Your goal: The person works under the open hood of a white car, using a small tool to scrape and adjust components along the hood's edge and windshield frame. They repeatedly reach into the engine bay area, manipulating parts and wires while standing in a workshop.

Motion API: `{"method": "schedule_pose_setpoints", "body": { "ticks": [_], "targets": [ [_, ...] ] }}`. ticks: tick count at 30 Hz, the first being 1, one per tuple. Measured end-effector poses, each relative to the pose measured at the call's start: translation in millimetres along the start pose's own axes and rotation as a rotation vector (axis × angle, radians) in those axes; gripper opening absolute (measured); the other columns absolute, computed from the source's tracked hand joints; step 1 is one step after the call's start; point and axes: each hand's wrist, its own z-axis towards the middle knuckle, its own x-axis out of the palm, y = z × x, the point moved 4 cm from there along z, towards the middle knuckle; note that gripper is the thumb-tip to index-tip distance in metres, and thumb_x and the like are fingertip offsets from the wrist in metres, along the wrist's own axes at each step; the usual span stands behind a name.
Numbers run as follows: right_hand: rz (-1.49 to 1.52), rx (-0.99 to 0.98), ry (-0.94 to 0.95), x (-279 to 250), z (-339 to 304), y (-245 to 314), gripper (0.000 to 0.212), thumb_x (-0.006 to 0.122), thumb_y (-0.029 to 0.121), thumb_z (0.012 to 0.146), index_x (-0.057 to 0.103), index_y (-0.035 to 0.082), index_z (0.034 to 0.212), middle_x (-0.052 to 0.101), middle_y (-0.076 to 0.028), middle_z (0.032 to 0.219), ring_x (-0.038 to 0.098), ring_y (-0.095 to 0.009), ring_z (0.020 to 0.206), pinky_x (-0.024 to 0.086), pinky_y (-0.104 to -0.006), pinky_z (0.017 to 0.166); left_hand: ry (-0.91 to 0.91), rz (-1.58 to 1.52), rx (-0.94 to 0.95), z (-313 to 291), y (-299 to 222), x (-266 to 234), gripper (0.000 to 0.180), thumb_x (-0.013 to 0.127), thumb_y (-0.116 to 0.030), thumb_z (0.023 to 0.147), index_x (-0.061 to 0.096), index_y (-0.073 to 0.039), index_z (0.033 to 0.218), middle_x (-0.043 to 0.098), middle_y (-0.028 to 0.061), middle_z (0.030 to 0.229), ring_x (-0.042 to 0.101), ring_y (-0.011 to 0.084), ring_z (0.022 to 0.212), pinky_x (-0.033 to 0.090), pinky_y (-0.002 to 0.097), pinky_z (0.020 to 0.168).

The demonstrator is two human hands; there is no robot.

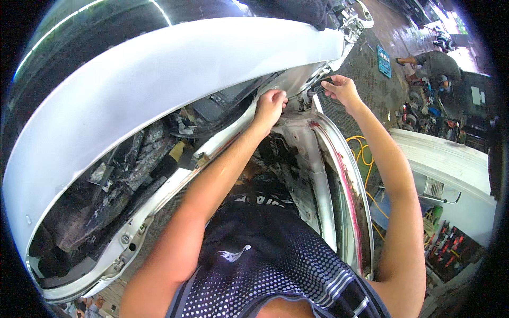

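I stand between a car body [159, 63] with a pale silver roof edge and its open door [347, 196]. My left hand [271, 108] is closed, fingertips together, at the white door frame near the hinge area [303, 103]; whatever it pinches is hidden. Across the gap, my right hand [342, 90] is raised beside the door's front end. Its thumb and fingers close on a small thin dark piece [325, 81], too small to name. Through the door opening, a dark, cluttered interior [127, 180] shows.
A dark cloth [302, 9] lies over the car's top. On the floor beyond are a blue tool case [384, 61] and a crouching person [442, 66]. At right, a yellow cord [367, 164] loops beside a white cabinet [442, 153]; red-handled tools [453, 249] lie lower right.
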Motion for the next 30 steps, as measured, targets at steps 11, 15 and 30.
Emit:
{"method": "schedule_pose_setpoints", "body": {
  "ticks": [11, 15, 30],
  "targets": [
    [0.237, -0.086, -0.084, 0, -18, -3, 0.021, 0.079, 0.016, 0.088, 0.069, 0.002, 0.1, 0.071, 0.0, 0.087, 0.065, -0.009, 0.071, 0.048, -0.0209, 0.064, 0.144, 0.086, -0.055, -10, 9, 35, 0.038, 0.074, -0.028, 0.092, 0.067, 0.0, 0.116, 0.07, 0.0061, 0.106, 0.064, 0.0129, 0.093, 0.05, 0.03, 0.084],
    [0.099, -0.276, 0.028, 11, -51, 40, 0.018, 0.079, 0.016, 0.089, 0.071, 0.002, 0.097, 0.069, 0.002, 0.079, 0.057, -0.003, 0.067, 0.043, -0.0188, 0.061, 0.233, -0.238, 0.229, -26, -25, 41, 0.047, 0.078, -0.02, 0.089, 0.057, 0.001, 0.126, 0.067, 0.0077, 0.118, 0.066, 0.0179, 0.098, 0.054, 0.034, 0.082],
    [0.051, -0.003, 0.091, 39, -27, 10, 0.033, 0.066, 0.036, 0.094, 0.074, 0.005, 0.102, 0.072, -0.003, 0.098, 0.063, -0.014, 0.088, 0.045, -0.0242, 0.084, -0.005, 0.386, 0.12, 24, 36, 21, 0.022, 0.073, -0.021, 0.089, 0.068, 0.0, 0.093, 0.069, 0.0053, 0.07, 0.062, 0.0124, 0.062, 0.047, 0.0323, 0.059]
  ]
}}
